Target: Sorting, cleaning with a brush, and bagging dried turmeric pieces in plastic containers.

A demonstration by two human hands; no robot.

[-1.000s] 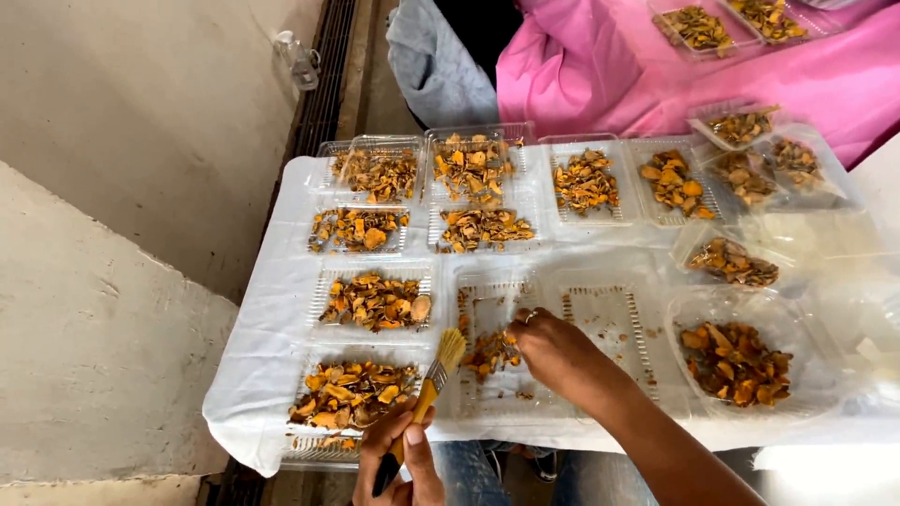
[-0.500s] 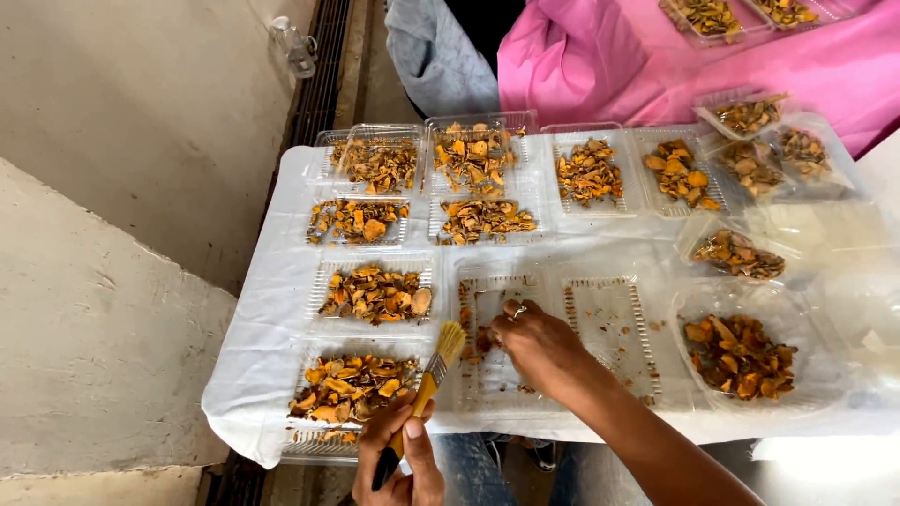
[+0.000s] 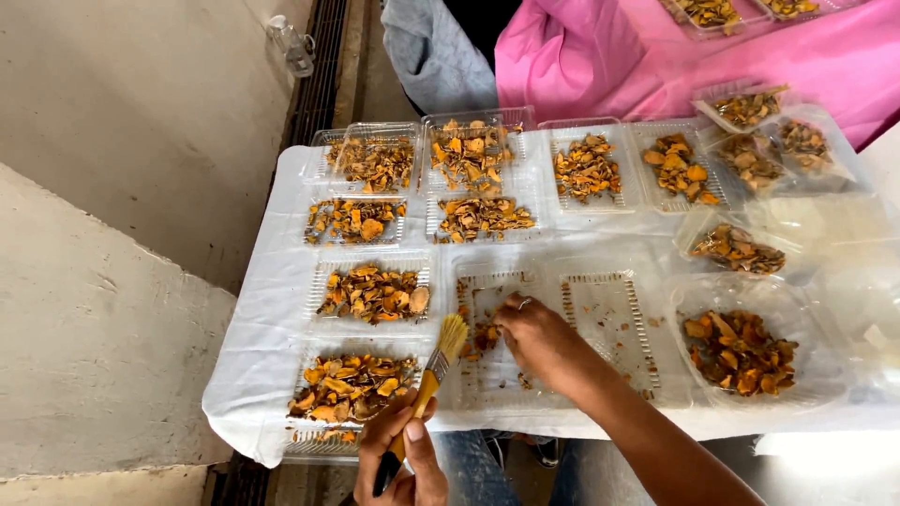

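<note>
Two hands, one brush, roughly a dozen clear plastic trays.
White cloth (image 3: 272, 309) over table; concrete wall left, pink fabric (image 3: 600, 56) beyond.
Left hand (image 3: 403, 464) at bottom edge, fingers wrapped round brush (image 3: 429, 375), bristles up, beside open hinged tray (image 3: 562, 328).
Right hand (image 3: 530, 330) inside that near-empty tray, fingers curled, pinching orange-brown dried slices (image 3: 483, 335).
Other trays heaped with same slices.
</note>
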